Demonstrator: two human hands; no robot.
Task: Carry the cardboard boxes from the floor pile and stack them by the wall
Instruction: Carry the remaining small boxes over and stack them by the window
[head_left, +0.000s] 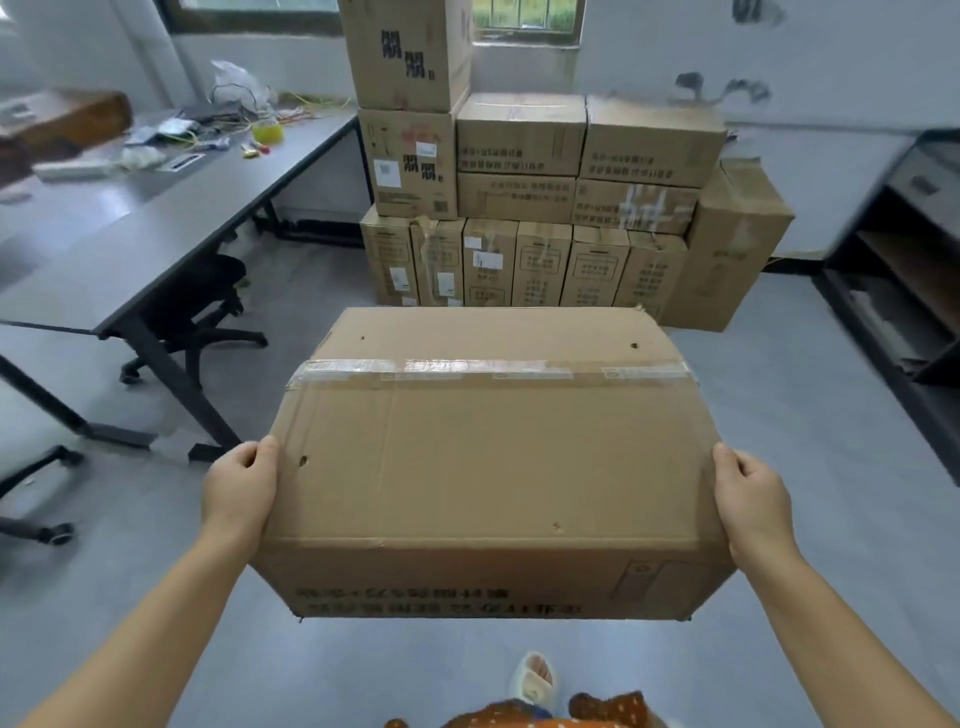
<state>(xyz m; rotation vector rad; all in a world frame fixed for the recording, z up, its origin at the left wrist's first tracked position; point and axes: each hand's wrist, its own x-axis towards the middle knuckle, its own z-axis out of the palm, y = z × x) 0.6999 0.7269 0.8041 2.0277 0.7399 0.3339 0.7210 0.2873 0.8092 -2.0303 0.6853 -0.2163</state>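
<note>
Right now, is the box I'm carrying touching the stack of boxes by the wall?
Apart. The head view shows the carried box held in both hands, with open floor visible between it and the stack.

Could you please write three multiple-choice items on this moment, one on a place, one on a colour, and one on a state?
1. Where does the stack of boxes stand?
A. against the far wall under the window
B. on the grey desk
C. on the shelf unit at the right

2. What colour is the top of the desk?
A. white
B. grey
C. red

3. How is the carried box held?
A. resting on the floor
B. under one arm
C. between both hands, one at each end, off the floor

Answers:
1 A, the stack rises from the floor against the far wall below the window.
2 B, the bare desk surface is grey.
3 C, the left hand and the right hand grip opposite ends, and the floor shows below the box.
</note>
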